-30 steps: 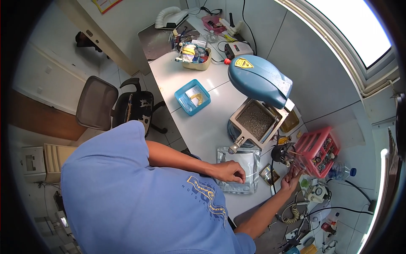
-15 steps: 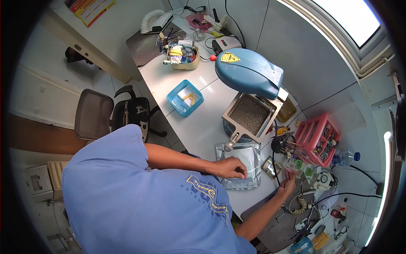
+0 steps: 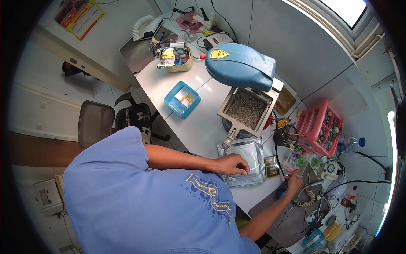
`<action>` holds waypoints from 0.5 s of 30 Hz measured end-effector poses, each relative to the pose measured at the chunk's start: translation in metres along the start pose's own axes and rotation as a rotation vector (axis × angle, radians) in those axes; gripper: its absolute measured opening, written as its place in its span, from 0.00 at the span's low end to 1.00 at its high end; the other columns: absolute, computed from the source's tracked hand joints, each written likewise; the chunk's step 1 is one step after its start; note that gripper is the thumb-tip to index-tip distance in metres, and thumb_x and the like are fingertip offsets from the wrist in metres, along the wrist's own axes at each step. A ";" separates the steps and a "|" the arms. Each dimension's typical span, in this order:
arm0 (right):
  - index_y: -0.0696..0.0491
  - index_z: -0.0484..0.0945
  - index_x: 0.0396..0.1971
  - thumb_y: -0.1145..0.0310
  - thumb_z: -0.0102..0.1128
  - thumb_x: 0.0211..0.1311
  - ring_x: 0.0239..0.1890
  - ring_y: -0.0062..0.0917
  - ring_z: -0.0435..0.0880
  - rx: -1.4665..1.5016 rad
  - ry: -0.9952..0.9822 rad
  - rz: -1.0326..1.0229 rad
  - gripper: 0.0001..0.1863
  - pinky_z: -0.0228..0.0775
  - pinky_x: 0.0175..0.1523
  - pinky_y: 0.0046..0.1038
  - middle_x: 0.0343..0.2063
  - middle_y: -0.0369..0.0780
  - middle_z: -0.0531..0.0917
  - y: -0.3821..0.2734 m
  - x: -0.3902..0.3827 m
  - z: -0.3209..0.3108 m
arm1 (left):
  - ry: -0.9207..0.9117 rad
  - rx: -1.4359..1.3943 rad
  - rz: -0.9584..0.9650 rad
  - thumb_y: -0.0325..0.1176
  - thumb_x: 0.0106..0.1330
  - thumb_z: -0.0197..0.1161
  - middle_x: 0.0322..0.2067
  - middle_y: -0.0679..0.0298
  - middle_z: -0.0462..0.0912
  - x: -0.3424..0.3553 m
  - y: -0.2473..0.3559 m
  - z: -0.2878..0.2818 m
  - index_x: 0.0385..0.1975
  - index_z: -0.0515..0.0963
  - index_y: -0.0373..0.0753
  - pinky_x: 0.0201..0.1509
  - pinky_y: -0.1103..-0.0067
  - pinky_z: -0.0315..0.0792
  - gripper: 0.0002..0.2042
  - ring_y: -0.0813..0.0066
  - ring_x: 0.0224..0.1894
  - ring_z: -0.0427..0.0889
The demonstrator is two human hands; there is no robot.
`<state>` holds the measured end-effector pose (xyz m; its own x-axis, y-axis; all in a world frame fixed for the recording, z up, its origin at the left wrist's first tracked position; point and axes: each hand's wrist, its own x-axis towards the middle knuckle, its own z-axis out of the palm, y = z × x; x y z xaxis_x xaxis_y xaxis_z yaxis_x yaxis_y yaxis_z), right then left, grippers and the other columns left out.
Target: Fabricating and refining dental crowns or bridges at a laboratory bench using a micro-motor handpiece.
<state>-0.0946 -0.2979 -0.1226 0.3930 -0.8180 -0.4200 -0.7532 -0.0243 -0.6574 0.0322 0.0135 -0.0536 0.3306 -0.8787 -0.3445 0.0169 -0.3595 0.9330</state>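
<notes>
My left hand (image 3: 233, 164) is over a silver foil pouch (image 3: 253, 151) lying flat on the white table. Its fingers curl inward and down, and whatever may be in them is hidden. Further right, my right hand (image 3: 293, 182) has its fingers closed at the near edge of a clear plastic container (image 3: 291, 160). Green pieces (image 3: 299, 162) show in or behind that container. A small flat packet with gold and dark parts (image 3: 271, 167) lies between the pouch and the container.
Beyond the pouch stands a square metal tray (image 3: 225, 111) of grey granules under a blue machine head (image 3: 241, 65). A blue basket (image 3: 182, 99) sits left of it. A red crate (image 3: 311, 128) holds small tools. Black cable (image 3: 277, 158) runs beside the packet.
The whole view has shifted slightly. My right hand has turned a little at the clear container's near edge. My left hand stays over the pouch with its fingers curled.
</notes>
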 end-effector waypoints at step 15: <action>0.51 0.79 0.46 0.75 0.50 0.58 0.41 0.48 0.81 -0.588 0.175 -0.709 0.16 0.73 0.43 0.46 0.46 0.47 0.80 -0.047 0.033 0.014 | 0.038 -0.028 -0.003 0.33 0.64 0.62 0.37 0.61 0.85 0.003 0.003 -0.001 0.39 0.81 0.35 0.51 0.76 0.74 0.10 0.73 0.41 0.83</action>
<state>-0.0395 -0.3158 -0.1142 0.8136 -0.5746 0.0895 -0.5325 -0.7980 -0.2823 0.0340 0.0097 -0.0515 0.3660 -0.8649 -0.3435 0.0440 -0.3526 0.9347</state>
